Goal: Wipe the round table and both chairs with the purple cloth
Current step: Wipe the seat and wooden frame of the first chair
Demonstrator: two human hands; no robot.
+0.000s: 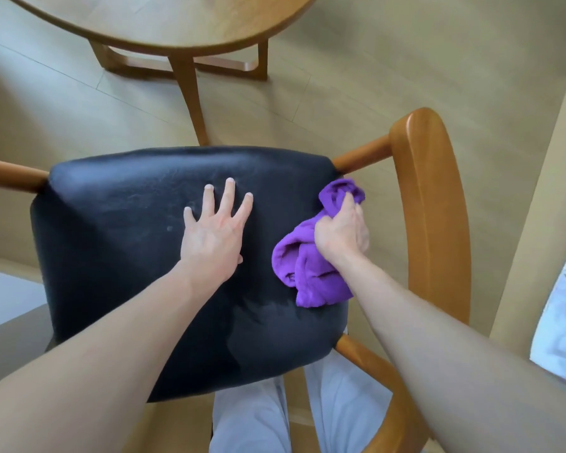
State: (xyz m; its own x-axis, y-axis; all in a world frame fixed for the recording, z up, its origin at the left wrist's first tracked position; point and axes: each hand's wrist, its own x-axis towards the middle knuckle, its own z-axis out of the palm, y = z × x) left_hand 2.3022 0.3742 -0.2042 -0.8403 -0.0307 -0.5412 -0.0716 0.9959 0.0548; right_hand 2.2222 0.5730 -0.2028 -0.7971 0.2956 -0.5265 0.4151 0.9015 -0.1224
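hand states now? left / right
Left hand: open, fingers spread flat on the black seat.
Right hand: gripping the purple cloth.

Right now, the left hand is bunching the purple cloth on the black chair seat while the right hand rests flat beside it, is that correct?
Not quite: the hands are swapped. In the head view, the right hand bunches the purple cloth on the black chair seat, while the left hand rests flat beside it.

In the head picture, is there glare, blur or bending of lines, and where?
Head view: soft sheen on the black seat, no harsh glare; the table edge is slightly blurred; the wide lens bows the armrest; the left hand and the right hand on the cloth look sharp.
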